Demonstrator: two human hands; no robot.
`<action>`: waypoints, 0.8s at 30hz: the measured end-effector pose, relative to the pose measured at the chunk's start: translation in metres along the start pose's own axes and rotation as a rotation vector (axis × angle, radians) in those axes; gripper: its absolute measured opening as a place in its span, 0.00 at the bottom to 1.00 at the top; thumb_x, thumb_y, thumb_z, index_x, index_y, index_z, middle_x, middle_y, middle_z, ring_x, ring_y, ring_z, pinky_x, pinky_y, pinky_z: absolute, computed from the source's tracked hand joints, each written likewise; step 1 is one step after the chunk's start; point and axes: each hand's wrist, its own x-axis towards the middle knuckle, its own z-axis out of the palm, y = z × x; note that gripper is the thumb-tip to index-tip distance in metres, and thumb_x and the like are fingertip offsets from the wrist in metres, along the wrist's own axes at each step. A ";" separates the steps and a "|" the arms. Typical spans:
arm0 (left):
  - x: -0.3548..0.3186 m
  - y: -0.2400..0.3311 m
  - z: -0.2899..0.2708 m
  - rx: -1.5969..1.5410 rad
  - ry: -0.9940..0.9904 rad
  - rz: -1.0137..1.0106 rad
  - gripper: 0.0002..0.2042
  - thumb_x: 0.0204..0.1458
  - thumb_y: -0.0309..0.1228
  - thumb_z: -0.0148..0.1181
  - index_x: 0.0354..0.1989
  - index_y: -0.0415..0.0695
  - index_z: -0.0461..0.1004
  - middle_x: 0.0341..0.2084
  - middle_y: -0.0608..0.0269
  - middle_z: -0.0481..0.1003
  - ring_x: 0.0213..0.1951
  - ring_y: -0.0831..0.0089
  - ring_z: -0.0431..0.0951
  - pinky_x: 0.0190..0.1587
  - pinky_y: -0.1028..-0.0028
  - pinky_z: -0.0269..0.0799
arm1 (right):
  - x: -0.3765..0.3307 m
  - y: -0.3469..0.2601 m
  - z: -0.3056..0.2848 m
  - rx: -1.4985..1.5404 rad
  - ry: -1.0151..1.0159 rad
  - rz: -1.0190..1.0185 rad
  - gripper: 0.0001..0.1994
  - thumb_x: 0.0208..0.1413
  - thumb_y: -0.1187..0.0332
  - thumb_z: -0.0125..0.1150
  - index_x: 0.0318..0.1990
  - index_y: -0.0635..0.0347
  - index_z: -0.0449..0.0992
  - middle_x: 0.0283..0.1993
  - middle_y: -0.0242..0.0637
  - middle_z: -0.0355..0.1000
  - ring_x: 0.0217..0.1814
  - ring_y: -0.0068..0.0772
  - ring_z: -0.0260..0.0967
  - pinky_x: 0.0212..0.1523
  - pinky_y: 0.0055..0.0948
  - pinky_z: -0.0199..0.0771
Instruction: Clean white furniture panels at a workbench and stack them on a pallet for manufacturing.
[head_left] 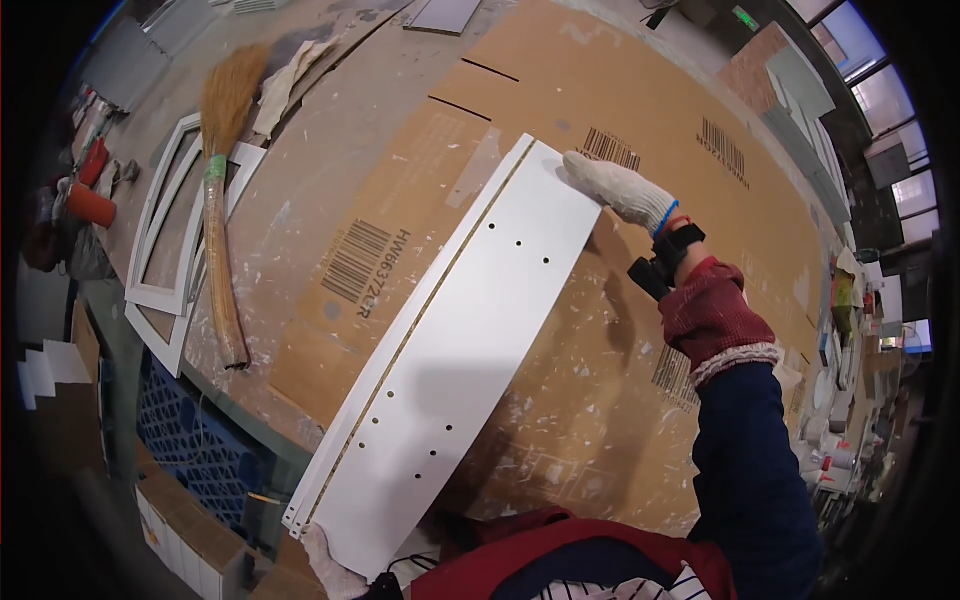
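Observation:
A long white panel (pixel 465 340) stretches slantwise before me, raised over a flattened cardboard sheet (pixel 400 190). A narrow groove runs along its left side, and several small drilled holes dot its face. My right hand (pixel 625 190), in a whitish knit glove, grips the far right corner, its thumb on top and the other fingers hidden underneath. At the near end, my left hand (pixel 333 568), gloved too, is closed on the panel's lower left corner; most of its fingers are out of sight. A black strapped device (pixel 672 258) sits on my right wrist.
A straw broom (pixel 222 190) lies on the left, beside white frames (pixel 160 250). An orange cylinder (pixel 90 205) is farther left. Below the table edge are a blue lattice crate (pixel 190 440) and a cardboard box (pixel 195 535). Stacked panels (pixel 800 90) stand far right, above assorted clutter (pixel 840 450).

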 end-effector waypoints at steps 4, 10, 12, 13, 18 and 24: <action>0.006 0.016 0.003 -0.086 -0.105 0.131 0.27 0.59 0.48 0.47 0.60 0.42 0.57 0.50 0.56 0.69 0.46 0.66 0.73 0.45 0.67 0.74 | -0.044 -0.012 -0.001 -0.320 -0.002 -0.041 0.34 0.57 0.39 0.45 0.56 0.62 0.70 0.46 0.34 0.74 0.33 0.15 0.65 0.28 0.16 0.64; 0.018 0.011 -0.003 -0.141 -0.166 0.187 0.26 0.59 0.47 0.48 0.59 0.42 0.58 0.49 0.56 0.69 0.46 0.67 0.73 0.46 0.68 0.73 | -0.028 0.009 -0.013 -0.098 -0.083 0.127 0.34 0.59 0.40 0.43 0.58 0.64 0.67 0.52 0.40 0.70 0.53 0.31 0.66 0.56 0.26 0.63; 0.020 0.009 -0.005 -0.114 -0.157 0.193 0.25 0.59 0.46 0.48 0.59 0.42 0.58 0.49 0.56 0.69 0.46 0.67 0.73 0.46 0.68 0.73 | -0.018 0.022 -0.015 -0.042 -0.085 0.122 0.35 0.59 0.40 0.41 0.56 0.65 0.68 0.52 0.41 0.71 0.53 0.32 0.67 0.56 0.27 0.63; 0.020 0.009 -0.006 -0.089 -0.142 0.212 0.25 0.60 0.46 0.48 0.59 0.42 0.58 0.49 0.56 0.69 0.46 0.67 0.73 0.46 0.69 0.73 | -0.015 0.025 -0.013 -0.047 -0.094 0.123 0.35 0.59 0.40 0.41 0.56 0.65 0.68 0.52 0.41 0.71 0.53 0.32 0.67 0.56 0.27 0.63; 0.017 0.012 -0.004 -0.096 -0.158 0.187 0.24 0.60 0.45 0.49 0.59 0.43 0.58 0.49 0.56 0.69 0.46 0.68 0.73 0.45 0.70 0.74 | -0.015 0.028 -0.013 -0.038 -0.055 0.100 0.34 0.59 0.40 0.44 0.56 0.66 0.69 0.50 0.41 0.72 0.50 0.31 0.68 0.54 0.26 0.65; 0.014 0.013 0.001 -0.078 -0.124 0.206 0.26 0.59 0.46 0.49 0.60 0.43 0.58 0.50 0.56 0.69 0.47 0.67 0.72 0.47 0.69 0.73 | -0.024 0.013 -0.003 -0.051 -0.028 0.056 0.33 0.57 0.41 0.48 0.54 0.66 0.71 0.47 0.40 0.73 0.48 0.28 0.68 0.51 0.25 0.66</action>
